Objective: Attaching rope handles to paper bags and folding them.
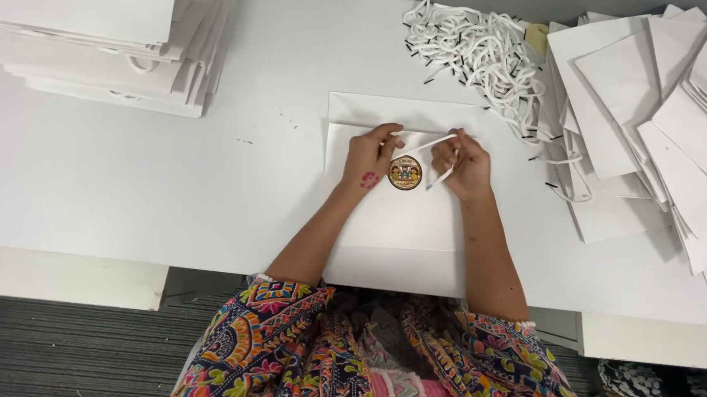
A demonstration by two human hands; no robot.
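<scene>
While left hand point(368, 156) pins white paper bag point(402, 210) flat on table point(123, 174), right hand point(464, 163) pinches white cord point(428, 143); both closed. Keep cord taut between hands, bag square beneath.

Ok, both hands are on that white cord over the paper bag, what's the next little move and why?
Probably feed the cord end at the left hand down into the bag's top edge. The cord is stretched between left hand and right hand, above the round sticker, and no handle shows on this bag.
</scene>
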